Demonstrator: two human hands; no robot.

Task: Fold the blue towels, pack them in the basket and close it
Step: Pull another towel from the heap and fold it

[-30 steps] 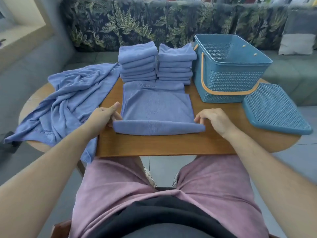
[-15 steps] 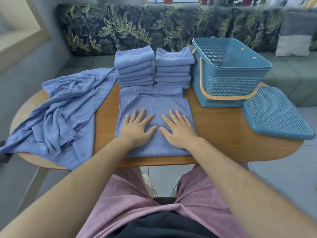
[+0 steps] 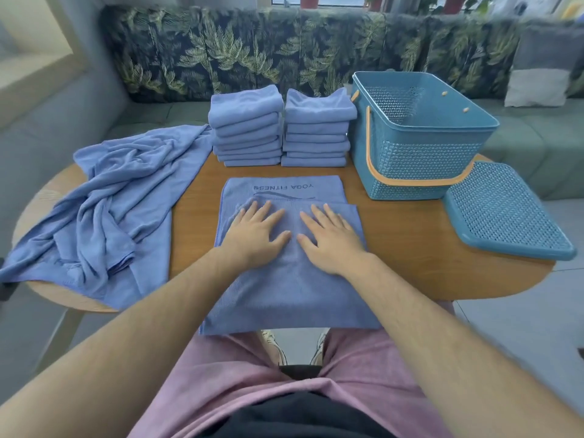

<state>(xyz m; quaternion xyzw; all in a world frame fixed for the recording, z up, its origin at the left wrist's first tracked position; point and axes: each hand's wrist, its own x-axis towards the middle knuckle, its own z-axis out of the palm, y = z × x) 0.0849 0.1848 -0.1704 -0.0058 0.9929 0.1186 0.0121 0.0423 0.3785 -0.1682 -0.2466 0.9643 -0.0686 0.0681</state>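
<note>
Both hands lie flat, fingers straight and spread, grasping nothing: the left hand and the right hand press side by side on a half-folded blue towel at the near edge of the wooden table. Beyond it stand two stacks of folded towels. A crumpled towel sprawls to the left. The open basket sits at the right, its lid lying beside it.
</note>
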